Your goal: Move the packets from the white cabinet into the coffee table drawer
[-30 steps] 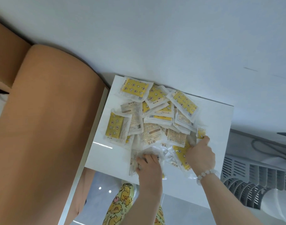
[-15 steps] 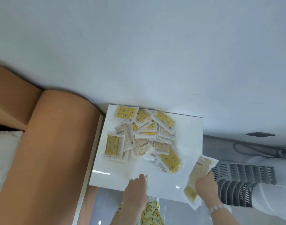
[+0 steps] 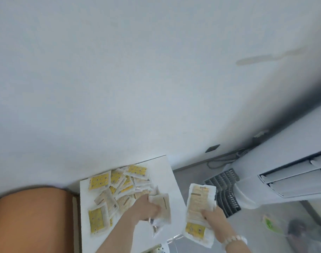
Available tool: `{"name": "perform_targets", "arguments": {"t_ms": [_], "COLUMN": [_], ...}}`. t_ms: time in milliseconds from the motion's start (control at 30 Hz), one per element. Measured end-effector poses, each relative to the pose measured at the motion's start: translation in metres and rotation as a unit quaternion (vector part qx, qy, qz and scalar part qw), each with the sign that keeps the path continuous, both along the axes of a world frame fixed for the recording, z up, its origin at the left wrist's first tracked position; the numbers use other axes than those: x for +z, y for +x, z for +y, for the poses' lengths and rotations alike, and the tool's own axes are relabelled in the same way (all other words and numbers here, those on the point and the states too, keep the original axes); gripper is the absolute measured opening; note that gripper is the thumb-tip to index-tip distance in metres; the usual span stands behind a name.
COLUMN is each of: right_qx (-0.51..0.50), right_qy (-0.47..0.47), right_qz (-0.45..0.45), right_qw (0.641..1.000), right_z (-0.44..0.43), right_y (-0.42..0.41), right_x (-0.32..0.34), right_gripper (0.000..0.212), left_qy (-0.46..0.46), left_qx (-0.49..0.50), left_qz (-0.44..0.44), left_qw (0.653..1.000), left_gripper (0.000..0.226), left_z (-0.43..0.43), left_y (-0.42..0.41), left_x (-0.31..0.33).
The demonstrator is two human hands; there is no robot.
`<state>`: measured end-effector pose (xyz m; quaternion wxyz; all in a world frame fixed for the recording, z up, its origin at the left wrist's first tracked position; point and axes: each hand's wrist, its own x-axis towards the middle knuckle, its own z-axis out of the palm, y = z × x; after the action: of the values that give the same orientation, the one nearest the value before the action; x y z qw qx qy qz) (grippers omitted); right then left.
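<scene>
Several yellow and white packets (image 3: pixel 117 187) lie in a loose pile on the white cabinet top (image 3: pixel 167 172) at the lower middle of the head view. My left hand (image 3: pixel 147 207) reaches over the pile's right side and grips a bundle of packets (image 3: pixel 162 207). To the right, off the cabinet's edge, my right hand (image 3: pixel 212 219) holds a stack of packets (image 3: pixel 198 207) upright, thumb across the front. A bead bracelet sits on that wrist.
An orange-brown sofa arm (image 3: pixel 32 220) borders the cabinet on the left. A white floor-standing air conditioner (image 3: pixel 276 179) with dark grilles stands at the right, cables behind it. A white wall (image 3: pixel 137 70) fills the upper view. Blurred small objects lie on the floor at bottom right.
The view has tilted up and swung right. My left hand moved from the cabinet's front edge into the pile and took hold of packets. My right hand carried its stack further right of the cabinet.
</scene>
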<state>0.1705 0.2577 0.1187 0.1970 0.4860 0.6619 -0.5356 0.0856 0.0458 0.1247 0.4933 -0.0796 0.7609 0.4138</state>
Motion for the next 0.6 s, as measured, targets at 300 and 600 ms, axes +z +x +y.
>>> {"name": "perform_targets", "arguments": {"t_ms": [300,600], "right_qx": [-0.185,-0.355], "right_qy": [-0.022,-0.022], "right_qz": [0.048,0.063], "right_qw": [0.981,0.933], "right_z": [0.02,0.022], "right_y": [0.071,0.175], "right_x": [0.038,0.055], "right_gripper": [0.013,0.011], "left_qy": [0.083,0.155], "left_qx": [-0.036,-0.13], "left_qz": [-0.014,-0.07], "left_qw": [0.996,0.977], "left_gripper": [0.019,0.022], "left_z": [0.057,0.133], "left_y": [0.001,0.049], "left_x": [0.037,0.052]}}
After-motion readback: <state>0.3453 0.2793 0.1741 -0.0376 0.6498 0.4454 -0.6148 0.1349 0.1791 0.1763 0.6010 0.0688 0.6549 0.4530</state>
